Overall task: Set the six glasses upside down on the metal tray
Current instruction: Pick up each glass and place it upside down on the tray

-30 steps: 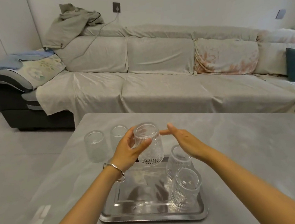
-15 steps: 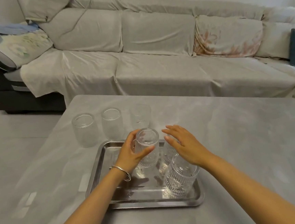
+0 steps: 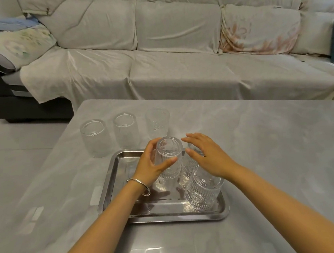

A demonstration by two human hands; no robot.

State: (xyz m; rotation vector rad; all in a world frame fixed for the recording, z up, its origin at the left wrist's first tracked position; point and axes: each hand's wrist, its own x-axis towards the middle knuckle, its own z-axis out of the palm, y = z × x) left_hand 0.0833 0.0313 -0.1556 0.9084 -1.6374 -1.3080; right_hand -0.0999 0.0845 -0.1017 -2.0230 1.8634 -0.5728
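A: How will that ribbed glass (image 3: pixel 169 160) in your left hand (image 3: pixel 150 168) handle?

B: Rigid, smooth and breakable, I'd judge; grip its ribbed wall at mid-height, as you do now, thumb in front and fingers behind. It's upside down over the metal tray (image 3: pixel 114 183); whether its rim touches yet, I can't tell.

A: And the right hand (image 3: pixel 207 157)?

B: Spread loose, palm down, holding nothing, hovering over two inverted glasses (image 3: pixel 203 189). Three more glasses (image 3: pixel 126 133) stand on the table (image 3: pixel 265 148) behind the tray
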